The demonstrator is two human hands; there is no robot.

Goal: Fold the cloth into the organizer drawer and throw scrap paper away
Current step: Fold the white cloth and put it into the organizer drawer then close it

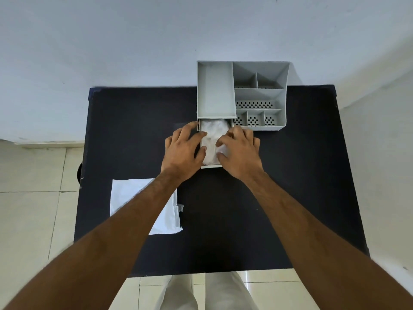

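Note:
A grey organizer [259, 92] stands at the far edge of a black table [279, 198]. Its drawer [211, 167] is pulled out toward me, and a crumpled white cloth [211, 139] lies inside it. My left hand [182, 154] rests at the drawer's left side with fingers spread, fingertips touching the cloth. On the drawer's right side, my right hand [240, 153] presses its curled fingers onto the cloth. A white folded sheet [134, 198], paper or cloth, lies flat on the table's left part, partly hidden under my left forearm.
The organizer has one long tray on the left and several small perforated compartments [254, 105] on the right, all without contents. A white wall stands behind the table. Tiled floor [33, 198] shows on the left; my legs show below the near edge.

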